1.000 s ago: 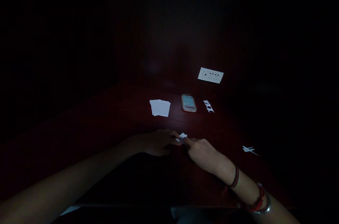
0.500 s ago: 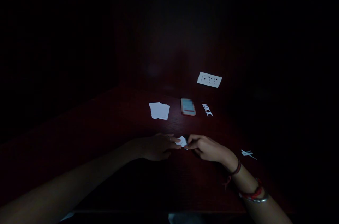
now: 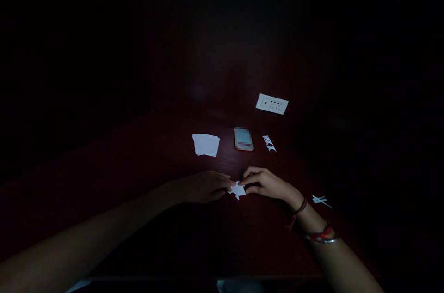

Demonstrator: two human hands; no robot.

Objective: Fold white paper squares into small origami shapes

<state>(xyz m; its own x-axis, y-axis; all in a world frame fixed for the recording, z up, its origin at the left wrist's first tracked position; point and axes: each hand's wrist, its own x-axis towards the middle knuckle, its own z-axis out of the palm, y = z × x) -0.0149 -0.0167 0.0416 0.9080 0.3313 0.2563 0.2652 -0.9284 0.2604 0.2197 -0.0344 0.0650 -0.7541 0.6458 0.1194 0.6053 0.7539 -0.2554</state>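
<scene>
A small folded white paper (image 3: 237, 190) with pointed corners lies on the dark red table between my hands. My left hand (image 3: 208, 186) pinches its left edge, fingers extended over it and thumb below. From the right, my right hand (image 3: 267, 184) has its index fingertip on the upper right edge, with the thumb close to the right side. The undersides of the fingers are hidden. Red thread bands and a silver bangle circle my right wrist and forearm.
Behind my hands lie a stack of white paper sheets (image 3: 206, 145), a blurred-out rectangular object (image 3: 243, 139) and several small folded paper pieces (image 3: 269, 143). Thin paper strips (image 3: 321, 200) lie at the right. A white socket panel (image 3: 272, 104) is beyond. The surroundings are very dark.
The folded paper has turned, and a point now sticks out toward me. My right hand has shifted its grip to the upper edge. The view has moved slightly right.
</scene>
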